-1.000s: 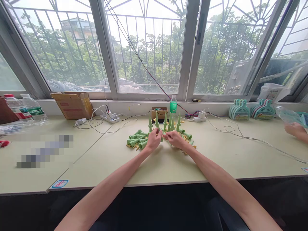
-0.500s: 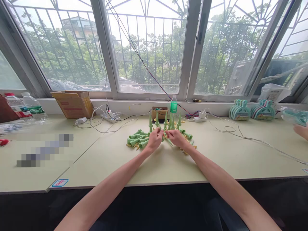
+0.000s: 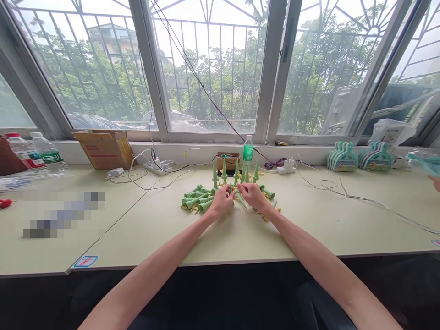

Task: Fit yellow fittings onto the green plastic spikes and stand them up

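Observation:
My left hand (image 3: 222,200) is closed around a green plastic spike (image 3: 231,187), which shows between its fingers. Close beside it, my right hand (image 3: 252,195) is pinched shut, and whatever sits in its fingertips is hidden. Behind both hands several pointed green spikes stand upright, one of them an upright spike (image 3: 256,173) at the right of the row. To the left of my left hand lies a pile of hollow green spikes (image 3: 194,199) with small yellow plastic pieces (image 3: 185,207) among them. More yellow pieces (image 3: 277,209) lie by my right wrist.
A small cardboard box (image 3: 228,161) and a green-labelled bottle (image 3: 248,149) stand behind the spikes. White cables (image 3: 340,188) cross the table on the right. A larger carton (image 3: 103,149) stands back left. Another person's hand (image 3: 435,182) shows at the right edge.
My hands have shifted only slightly, with the spike in my left hand now more exposed. The other person's hand has moved right, and the clear-wrapped item there has shifted.

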The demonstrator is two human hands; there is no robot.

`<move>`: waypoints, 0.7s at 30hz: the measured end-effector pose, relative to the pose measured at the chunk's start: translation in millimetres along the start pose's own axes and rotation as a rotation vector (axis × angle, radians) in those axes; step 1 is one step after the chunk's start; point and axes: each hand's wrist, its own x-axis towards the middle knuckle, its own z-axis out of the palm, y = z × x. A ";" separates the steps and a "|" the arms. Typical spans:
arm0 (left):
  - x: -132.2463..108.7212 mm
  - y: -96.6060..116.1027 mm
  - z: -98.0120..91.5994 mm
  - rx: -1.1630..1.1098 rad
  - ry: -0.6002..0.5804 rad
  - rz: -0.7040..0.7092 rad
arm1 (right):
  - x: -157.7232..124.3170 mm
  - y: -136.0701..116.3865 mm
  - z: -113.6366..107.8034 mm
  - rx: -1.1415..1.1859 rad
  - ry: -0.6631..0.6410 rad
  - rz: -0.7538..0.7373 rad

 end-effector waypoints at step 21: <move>1.6 -3.3 1.4 -0.090 -0.028 -0.070 | 1.3 -1.3 -1.2 0.039 0.095 0.004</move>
